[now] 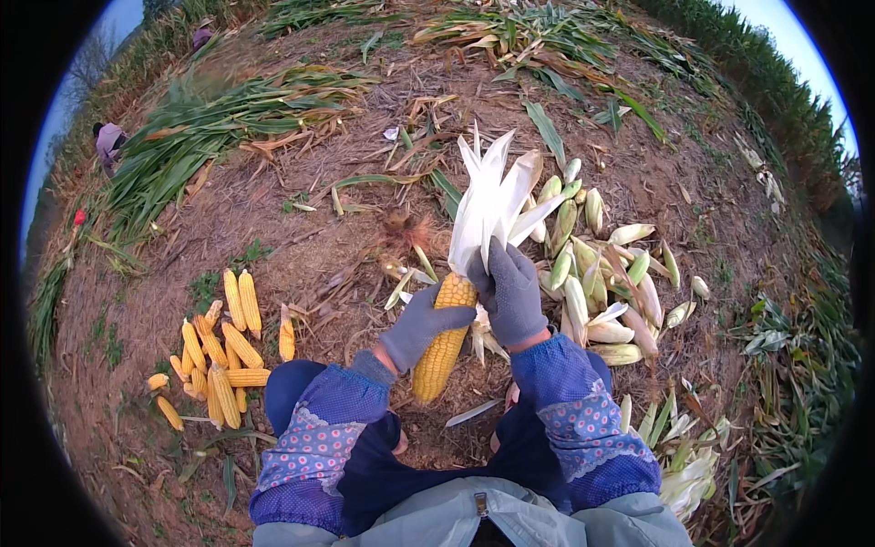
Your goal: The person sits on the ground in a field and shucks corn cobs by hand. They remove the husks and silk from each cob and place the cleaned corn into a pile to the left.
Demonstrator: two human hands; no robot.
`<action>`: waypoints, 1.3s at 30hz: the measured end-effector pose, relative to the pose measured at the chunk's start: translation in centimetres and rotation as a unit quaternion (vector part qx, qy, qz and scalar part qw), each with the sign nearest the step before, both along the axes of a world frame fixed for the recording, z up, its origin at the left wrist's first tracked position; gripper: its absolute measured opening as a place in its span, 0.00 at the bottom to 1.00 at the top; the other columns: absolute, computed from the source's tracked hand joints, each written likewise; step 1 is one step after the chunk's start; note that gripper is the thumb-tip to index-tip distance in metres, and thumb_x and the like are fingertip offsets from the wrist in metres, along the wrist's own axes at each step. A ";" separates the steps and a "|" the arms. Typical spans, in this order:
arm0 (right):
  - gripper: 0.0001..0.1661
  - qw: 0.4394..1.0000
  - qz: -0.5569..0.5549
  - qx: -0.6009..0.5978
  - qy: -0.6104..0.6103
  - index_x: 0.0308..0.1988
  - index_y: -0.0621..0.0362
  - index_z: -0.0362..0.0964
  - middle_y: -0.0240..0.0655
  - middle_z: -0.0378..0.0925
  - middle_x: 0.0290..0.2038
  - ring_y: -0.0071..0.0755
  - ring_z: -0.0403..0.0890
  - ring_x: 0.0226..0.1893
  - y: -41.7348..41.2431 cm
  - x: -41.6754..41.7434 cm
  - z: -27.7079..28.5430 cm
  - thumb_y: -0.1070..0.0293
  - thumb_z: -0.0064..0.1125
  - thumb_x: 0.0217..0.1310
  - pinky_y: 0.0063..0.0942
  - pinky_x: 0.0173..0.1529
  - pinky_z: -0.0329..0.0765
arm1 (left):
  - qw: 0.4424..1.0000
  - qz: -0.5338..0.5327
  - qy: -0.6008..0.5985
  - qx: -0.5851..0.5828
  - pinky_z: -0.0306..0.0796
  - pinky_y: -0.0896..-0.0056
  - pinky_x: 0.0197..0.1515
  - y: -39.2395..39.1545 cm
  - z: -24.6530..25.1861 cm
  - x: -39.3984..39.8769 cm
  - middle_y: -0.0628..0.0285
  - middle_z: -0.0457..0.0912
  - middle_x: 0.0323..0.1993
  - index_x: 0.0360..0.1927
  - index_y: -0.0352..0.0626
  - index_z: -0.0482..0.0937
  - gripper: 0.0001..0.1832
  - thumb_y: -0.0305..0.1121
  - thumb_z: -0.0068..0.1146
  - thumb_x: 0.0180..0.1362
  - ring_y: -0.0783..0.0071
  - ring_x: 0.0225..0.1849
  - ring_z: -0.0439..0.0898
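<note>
My left hand, in a grey knitted glove, grips a yellow ear of corn around its middle, with the thumb across the kernels. At the ear's upper end, my right hand, gloved alike, pinches the pale husk leaves, which are peeled back and point away from me. The lower part of the ear is bare. To the right lies a heap of unhusked corn ears, green and whitish. At the left, a group of bare yellow ears lies on the soil.
Cut green corn stalks lie in piles at the upper left, and more stalks lie at the top. Discarded husks are at the lower right. Two people are far off, one a crouched person at the left. Standing corn borders the field.
</note>
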State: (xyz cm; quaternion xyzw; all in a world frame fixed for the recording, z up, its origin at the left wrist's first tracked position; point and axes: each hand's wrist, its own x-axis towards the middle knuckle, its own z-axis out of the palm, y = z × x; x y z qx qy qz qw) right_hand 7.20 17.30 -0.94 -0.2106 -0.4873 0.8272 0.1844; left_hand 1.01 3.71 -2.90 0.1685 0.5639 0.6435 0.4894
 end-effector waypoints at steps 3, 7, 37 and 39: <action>0.19 0.989 0.038 -0.127 0.067 0.25 0.51 0.65 0.22 0.61 0.15 0.13 0.55 0.09 0.6 0.5 0.7 0.53 0.44 0.66 0.14 0.15 0.53 | 0.985 -0.017 -0.159 0.058 0.77 0.64 0.32 -1.1 -0.3 -0.1 0.54 0.78 0.33 0.49 0.35 0.69 0.26 0.38 0.60 0.49 0.64 0.29 0.80; 0.17 0.955 0.081 -0.233 0.167 0.25 0.49 0.61 0.21 0.58 0.14 0.14 0.52 0.08 2.0 0.7 1.6 0.56 0.40 0.68 0.14 0.14 0.54 | 0.960 -0.025 -0.242 0.141 0.78 0.54 0.34 -1.6 -0.7 -0.2 0.47 0.77 0.34 0.53 0.34 0.66 0.31 0.42 0.57 0.48 0.54 0.30 0.80; 0.28 0.978 0.054 0.176 0.098 0.56 0.61 0.62 0.36 0.74 0.47 0.27 0.75 0.47 5.7 0.7 -0.8 0.62 0.58 0.58 0.27 0.51 0.74 | 0.901 0.080 0.414 -0.104 0.72 0.69 0.48 -0.9 0.2 -0.6 0.55 0.79 0.43 0.52 0.40 0.72 0.35 0.38 0.69 0.36 0.66 0.43 0.80; 0.25 0.963 0.058 0.257 0.062 0.53 0.64 0.64 0.37 0.74 0.45 0.25 0.75 0.44 5.8 0.7 -3.7 0.65 0.58 0.59 0.24 0.49 0.74 | 0.907 0.070 0.404 -0.093 0.72 0.69 0.49 -0.9 0.2 -0.7 0.55 0.79 0.43 0.52 0.40 0.73 0.35 0.37 0.69 0.36 0.66 0.44 0.80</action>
